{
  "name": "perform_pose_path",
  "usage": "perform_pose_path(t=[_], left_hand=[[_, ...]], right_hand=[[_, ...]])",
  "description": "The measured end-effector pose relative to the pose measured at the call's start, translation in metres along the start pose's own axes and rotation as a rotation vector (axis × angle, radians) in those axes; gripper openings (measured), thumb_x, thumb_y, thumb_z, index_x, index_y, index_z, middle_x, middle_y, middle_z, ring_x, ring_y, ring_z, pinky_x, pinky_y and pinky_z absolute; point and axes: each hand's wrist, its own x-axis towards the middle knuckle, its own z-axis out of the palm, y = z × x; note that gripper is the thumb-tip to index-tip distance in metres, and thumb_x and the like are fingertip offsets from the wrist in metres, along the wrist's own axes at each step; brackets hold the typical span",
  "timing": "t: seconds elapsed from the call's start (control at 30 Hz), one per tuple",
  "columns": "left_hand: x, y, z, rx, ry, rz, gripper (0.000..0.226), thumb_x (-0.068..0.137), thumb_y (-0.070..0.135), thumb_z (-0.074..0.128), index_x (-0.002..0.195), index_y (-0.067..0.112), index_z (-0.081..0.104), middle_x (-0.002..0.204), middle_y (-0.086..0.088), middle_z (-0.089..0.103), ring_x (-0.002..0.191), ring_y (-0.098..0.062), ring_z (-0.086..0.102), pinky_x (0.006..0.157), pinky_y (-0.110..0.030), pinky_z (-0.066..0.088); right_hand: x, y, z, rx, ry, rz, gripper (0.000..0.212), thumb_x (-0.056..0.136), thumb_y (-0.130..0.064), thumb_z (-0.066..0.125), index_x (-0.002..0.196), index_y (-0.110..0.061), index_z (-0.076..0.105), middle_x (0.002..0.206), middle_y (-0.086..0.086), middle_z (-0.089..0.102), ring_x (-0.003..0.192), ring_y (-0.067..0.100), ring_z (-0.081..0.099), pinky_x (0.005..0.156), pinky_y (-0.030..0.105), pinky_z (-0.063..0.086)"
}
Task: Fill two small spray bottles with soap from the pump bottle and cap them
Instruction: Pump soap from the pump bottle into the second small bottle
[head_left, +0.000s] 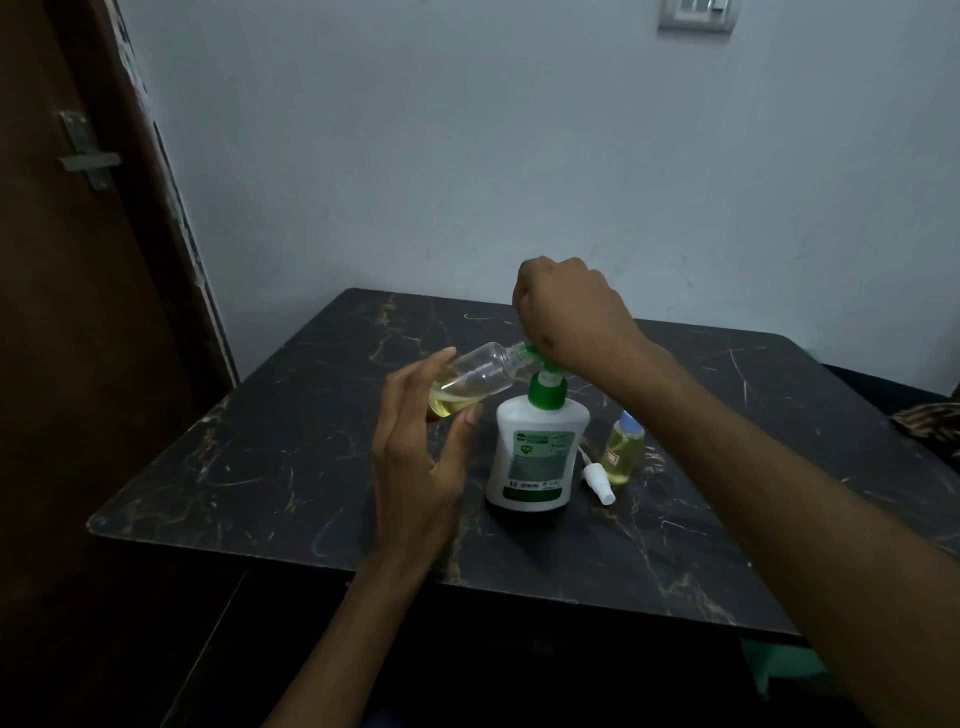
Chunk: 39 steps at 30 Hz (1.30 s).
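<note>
Soap, pale yellow, pools in the lower end of a clear spray bottle (470, 378) that is tilted almost on its side, its open neck raised to the green spout of one white pump bottle (537, 449). The left hand (423, 457) holds this bottle by its base, thumb and fingertips pinched around the bottom end, above the table. The right hand (566, 312) is curled into a fist on top of the pump head, pressing down on it with the wrist bent. The pump bottle stands upright near the middle of a dark marble-patterned table (260, 467). To its right stands a second small spray bottle (622, 451), upright, nearly full of the same yellow soap and topped with a bluish cap. Between it and the pump bottle lies one loose white spray cap (597, 480), on its side with its thin tube pointing away. That makes two spray bottles, one pump bottle and one loose cap. Behind the table is a plain pale wall (467, 156) with one switch plate (697, 14), and a dark wooden door (62, 312) at the left.
</note>
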Motion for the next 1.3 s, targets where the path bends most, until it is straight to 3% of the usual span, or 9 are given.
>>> perform_pose_path(t=[0.17,0.37,0.5,0.77,1.0,1.3], left_hand=[[0.001,0.004,-0.004,-0.068,-0.032,-0.045,0.047,0.102,0.016,0.071,0.147,0.023,0.058,0.134,0.011,0.058,0.119,0.001,0.061,0.091,-0.011,0.05],[0.003,0.009,-0.01,-0.191,-0.008,-0.134,0.039,0.1,0.02,0.074,0.137,0.026,0.061,0.129,0.01,0.068,0.114,-0.012,0.07,0.092,-0.038,0.062],[0.003,0.012,-0.014,-0.231,-0.001,-0.161,0.038,0.1,0.018,0.074,0.136,0.025,0.064,0.129,0.007,0.07,0.114,-0.014,0.072,0.093,-0.042,0.063],[0.003,0.013,-0.015,-0.273,-0.006,-0.193,0.04,0.096,0.028,0.072,0.135,0.035,0.066,0.131,0.007,0.07,0.116,-0.016,0.072,0.095,-0.048,0.063],[0.005,0.015,-0.015,-0.286,0.0,-0.194,0.041,0.096,0.027,0.073,0.136,0.035,0.067,0.131,0.006,0.07,0.116,-0.017,0.073,0.094,-0.05,0.064],[0.005,0.015,-0.017,-0.294,0.006,-0.212,0.041,0.095,0.027,0.073,0.134,0.038,0.068,0.129,0.005,0.071,0.114,-0.018,0.073,0.092,-0.052,0.064]], right_hand=[[0.003,0.0,-0.007,-0.009,0.023,-0.006,0.005,0.093,-0.012,0.056,0.096,-0.011,0.059,0.088,0.008,0.059,0.071,0.022,0.053,0.059,0.034,0.046],[-0.001,0.0,-0.002,0.004,-0.007,0.006,0.007,0.094,-0.012,0.056,0.101,-0.011,0.059,0.09,0.008,0.059,0.071,0.022,0.053,0.059,0.034,0.042],[0.0,-0.001,-0.006,-0.006,0.022,0.0,0.008,0.096,-0.016,0.054,0.099,-0.011,0.058,0.089,0.008,0.059,0.072,0.023,0.054,0.06,0.036,0.048],[-0.005,-0.004,-0.008,0.003,-0.01,0.001,0.006,0.096,-0.011,0.054,0.1,-0.008,0.057,0.089,0.008,0.055,0.071,0.023,0.05,0.06,0.034,0.038],[-0.002,-0.001,-0.011,-0.036,0.008,0.006,0.011,0.097,-0.019,0.053,0.1,-0.009,0.056,0.084,0.005,0.052,0.067,0.019,0.048,0.058,0.033,0.039],[-0.008,-0.005,-0.006,-0.016,-0.018,0.003,0.008,0.097,-0.015,0.054,0.103,-0.009,0.056,0.086,0.007,0.052,0.069,0.021,0.047,0.058,0.033,0.037]])
